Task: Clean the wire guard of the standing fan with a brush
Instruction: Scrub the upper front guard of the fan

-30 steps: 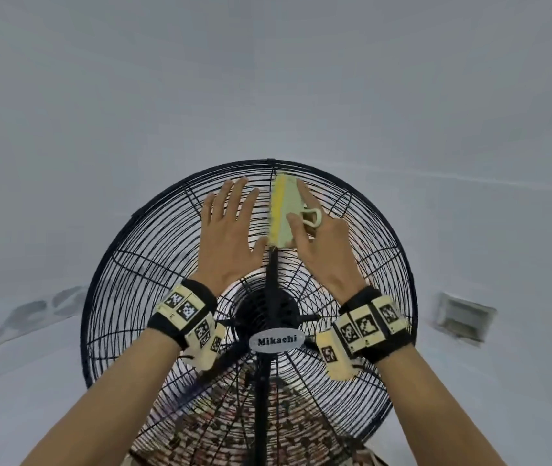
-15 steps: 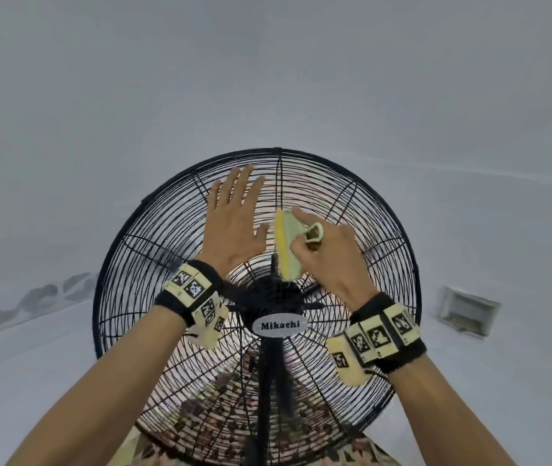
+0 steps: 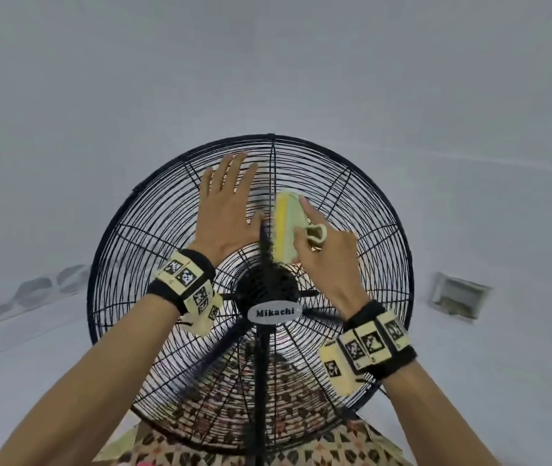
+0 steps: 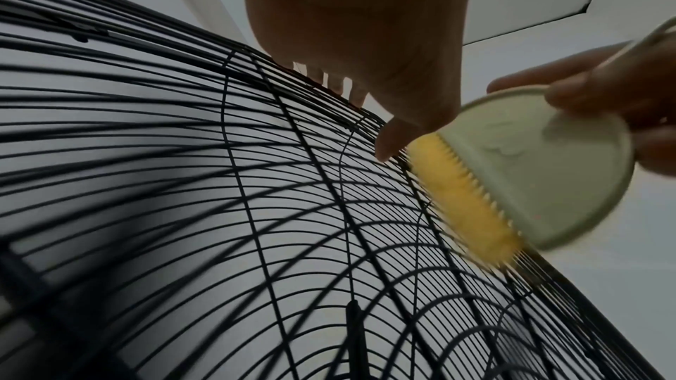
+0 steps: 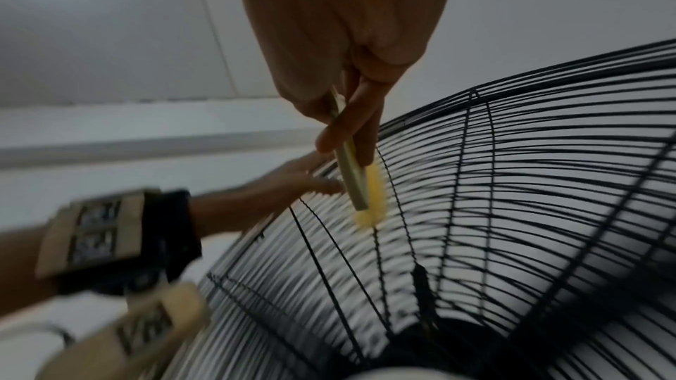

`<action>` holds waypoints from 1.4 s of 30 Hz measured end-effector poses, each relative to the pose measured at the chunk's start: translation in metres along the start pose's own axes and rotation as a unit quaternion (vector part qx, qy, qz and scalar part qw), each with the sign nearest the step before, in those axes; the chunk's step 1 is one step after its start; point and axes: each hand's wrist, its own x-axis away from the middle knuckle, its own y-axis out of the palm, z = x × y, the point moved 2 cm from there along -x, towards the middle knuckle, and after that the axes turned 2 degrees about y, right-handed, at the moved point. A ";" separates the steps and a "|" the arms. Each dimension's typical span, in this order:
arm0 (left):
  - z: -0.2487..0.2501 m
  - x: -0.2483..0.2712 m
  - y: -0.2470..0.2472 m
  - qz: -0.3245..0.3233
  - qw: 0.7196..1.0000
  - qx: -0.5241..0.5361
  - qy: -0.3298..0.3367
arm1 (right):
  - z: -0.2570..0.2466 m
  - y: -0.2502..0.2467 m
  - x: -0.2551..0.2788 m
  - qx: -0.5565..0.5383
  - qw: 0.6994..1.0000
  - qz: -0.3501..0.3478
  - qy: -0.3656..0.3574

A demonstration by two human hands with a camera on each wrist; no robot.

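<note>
Under both hands, the round black wire guard of the standing fan tilts up toward the person, its oval silver badge reading "Mikachi" at the hub, nearer the wrists than the fingers. Against the guard's upper middle, the right hand pinches a pale green half-round plastic brush with yellow bristles, thumb on one flat face and fingers on the other; the bristles touch the wires beside a thick central spoke. Just left of the brush, the left hand lies flat on the guard, fingers straight and spread a little, its thumb close to the bristles. Each wrist wears a black band with cream marker blocks. Behind the hands is a plain pale wall, and below the forearms a brown patterned fabric shows through the lower wires
</note>
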 end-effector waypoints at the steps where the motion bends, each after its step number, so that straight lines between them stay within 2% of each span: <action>1: 0.000 0.000 0.000 -0.001 1.000 -0.001 0.000 | 0.005 0.005 0.005 0.010 1.000 -0.009 -0.007; 6: -0.003 -0.003 -0.001 -0.024 1.000 0.000 -0.014 | 0.012 0.015 0.020 0.065 0.995 -0.079 0.018; 11: 0.000 0.000 -0.002 -0.027 1.000 -0.002 -0.014 | 0.005 0.013 0.021 0.035 0.999 -0.008 -0.027; 17: 0.000 -0.003 -0.004 -0.032 0.999 0.000 -0.020 | 0.014 0.026 0.039 0.106 0.992 -0.063 -0.004; 23: 0.002 -0.001 -0.003 -0.025 1.000 0.011 -0.013 | 0.004 0.021 0.036 0.022 1.000 -0.008 -0.007; 28: 0.000 -0.002 -0.004 -0.033 0.999 0.005 -0.010 | 0.012 0.026 0.047 0.066 0.997 -0.024 0.021; 31: 0.011 0.031 -0.001 -0.034 0.999 0.002 -0.027 | 0.012 0.024 0.058 0.045 0.998 -0.026 0.021; 34: 0.032 0.098 0.009 -0.076 0.996 0.006 -0.036 | 0.017 0.028 0.071 0.027 0.999 -0.019 0.026; 36: 0.041 0.130 0.016 -0.109 0.993 -0.008 -0.035 | 0.021 0.035 0.085 0.061 0.998 -0.023 0.025; 38: 0.043 0.143 0.021 -0.134 0.990 -0.024 -0.039 | 0.028 0.039 0.096 0.097 0.994 -0.038 0.032; 40: 0.041 0.144 0.020 -0.143 0.988 -0.038 -0.040 | 0.033 0.039 0.099 0.084 0.994 -0.044 0.051; 42: 0.039 0.144 0.019 -0.146 0.988 -0.037 -0.041 | 0.031 0.035 0.093 0.052 0.997 -0.014 0.056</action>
